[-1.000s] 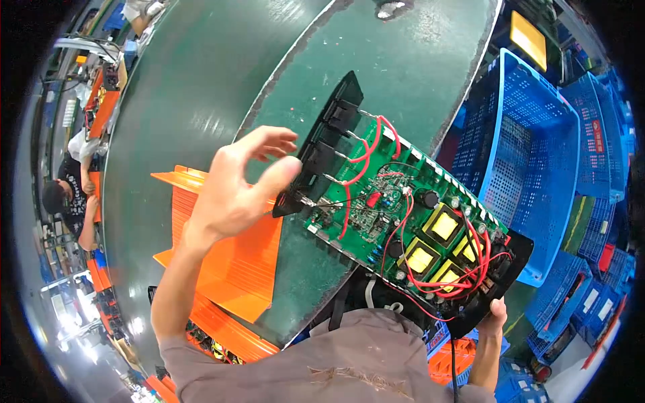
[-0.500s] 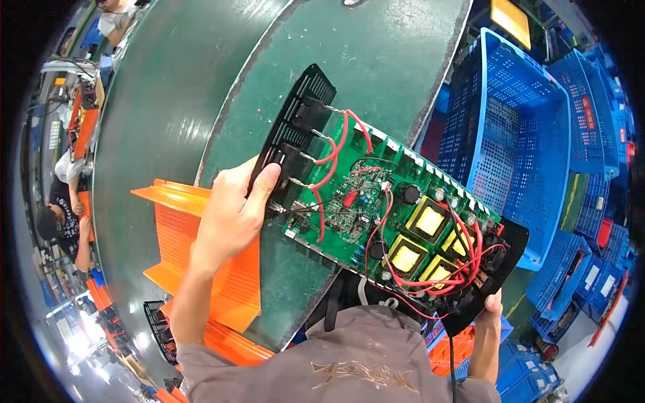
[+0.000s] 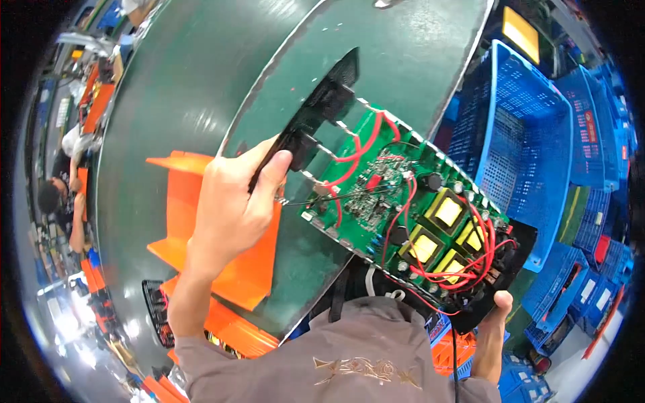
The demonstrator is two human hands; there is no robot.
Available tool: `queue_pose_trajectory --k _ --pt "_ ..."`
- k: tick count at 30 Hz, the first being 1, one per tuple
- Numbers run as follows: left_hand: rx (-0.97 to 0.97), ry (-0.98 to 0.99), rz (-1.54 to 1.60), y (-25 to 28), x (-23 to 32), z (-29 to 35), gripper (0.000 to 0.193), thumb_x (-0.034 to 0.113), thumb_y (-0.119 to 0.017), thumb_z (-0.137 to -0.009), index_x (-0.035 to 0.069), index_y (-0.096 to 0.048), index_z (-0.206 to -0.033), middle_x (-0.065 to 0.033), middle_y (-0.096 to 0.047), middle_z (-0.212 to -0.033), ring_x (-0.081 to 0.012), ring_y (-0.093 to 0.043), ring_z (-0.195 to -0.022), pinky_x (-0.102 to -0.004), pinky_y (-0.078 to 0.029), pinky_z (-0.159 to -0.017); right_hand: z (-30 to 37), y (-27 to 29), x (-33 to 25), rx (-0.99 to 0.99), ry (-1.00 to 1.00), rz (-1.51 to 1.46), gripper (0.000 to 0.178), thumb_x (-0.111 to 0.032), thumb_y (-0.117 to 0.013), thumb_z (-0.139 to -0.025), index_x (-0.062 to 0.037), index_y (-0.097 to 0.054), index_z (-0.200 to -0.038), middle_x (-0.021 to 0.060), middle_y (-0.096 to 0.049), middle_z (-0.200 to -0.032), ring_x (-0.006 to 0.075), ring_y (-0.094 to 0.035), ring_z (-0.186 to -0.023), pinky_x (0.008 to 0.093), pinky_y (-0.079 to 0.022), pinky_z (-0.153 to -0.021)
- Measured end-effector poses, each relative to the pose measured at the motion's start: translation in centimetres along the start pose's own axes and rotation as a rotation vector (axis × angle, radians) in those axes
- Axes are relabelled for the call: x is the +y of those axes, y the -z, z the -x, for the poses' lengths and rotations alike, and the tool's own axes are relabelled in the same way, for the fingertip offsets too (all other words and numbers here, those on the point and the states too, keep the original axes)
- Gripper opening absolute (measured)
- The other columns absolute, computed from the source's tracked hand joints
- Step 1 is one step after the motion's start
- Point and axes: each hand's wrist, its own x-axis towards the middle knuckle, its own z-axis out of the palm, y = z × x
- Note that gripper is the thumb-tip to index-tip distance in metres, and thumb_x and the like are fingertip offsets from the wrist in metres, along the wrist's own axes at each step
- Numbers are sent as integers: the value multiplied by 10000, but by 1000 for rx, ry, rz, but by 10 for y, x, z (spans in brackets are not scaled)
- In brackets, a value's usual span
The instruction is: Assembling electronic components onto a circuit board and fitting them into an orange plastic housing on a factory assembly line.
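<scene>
Far L, a co-worker in a dark top (image 3: 54,197), arms near an orange part (image 3: 82,180). Next, smooth green tabletop (image 3: 161,101) w/ a bent, orange, channel-shaped housing (image 3: 245,269) on it. L hand (image 3: 232,208) pinches the lower end of a long black slotted panel (image 3: 306,121) btwn thumb & fingers. Red insulated wires (image 3: 358,156) run from panel to a rectangular green circuit board (image 3: 376,208) — held diagonally btwn both hands, nr tabletop's edge; can't tell if touching. Blocky yellow-and-black transformers (image 3: 423,247) sit on its R half. R hand (image 3: 492,329) grips lower corner of a flat black end plate (image 3: 521,248) at board's R end — thumb showing, fingers hidden. Farther R, deep blue perforated plastic crate (image 3: 524,107), w/ more blue crates (image 3: 605,161) beyond.
</scene>
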Motion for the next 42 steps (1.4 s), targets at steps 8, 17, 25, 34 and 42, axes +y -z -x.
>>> queue_pose_trajectory --k 8,17,25,34,42 --pt "231 -291 -431 -8 -6 28 297 115 -640 -844 21 -647 -1126 -102 -619 -648 -197 -530 -490 -305 -401 -497 -10 62 -9 -126 -69 -26 876 -212 -697 -623 18 -325 -1382 186 -494 -1297 339 -542 -1125 448 -469 -963" --pt "383 -513 -572 -27 -33 43 319 70 -659 -790 36 -662 -1108 -106 -670 -771 -215 -602 -591 -303 -473 -592 -28 81 -36 -170 -109 -49 871 -138 -684 -652 22 -277 -1406 200 -451 -1335 343 -498 -1182 446 -437 -995" --pt "465 -380 -438 -35 -38 51 205 64 -619 -849 -31 -668 -1025 -112 -583 -631 -233 -561 -546 -322 -436 -536 -19 73 -40 -167 -126 -70 872 -73 -673 -678 25 -235 -1427 213 -413 -1370 348 -460 -1232 445 -408 -1023" --pt "460 -375 -422 -39 -37 56 180 55 -619 -863 -48 -667 -1002 -116 -619 -655 -172 -562 -520 -283 -439 -489 -13 16 -21 -72 -23 25 636 -146 -704 -704 22 -473 -1272 230 -576 -1163 347 -606 -1015 403 -528 -841" --pt "475 -407 -429 -34 -35 54 183 56 -628 -849 -39 -673 -1000 -105 -611 -641 -197 -554 -520 -302 -430 -513 -20 47 -14 -76 76 144 818 -256 -700 -636 13 -387 -1342 191 -533 -1244 335 -566 -1088 441 -495 -919"
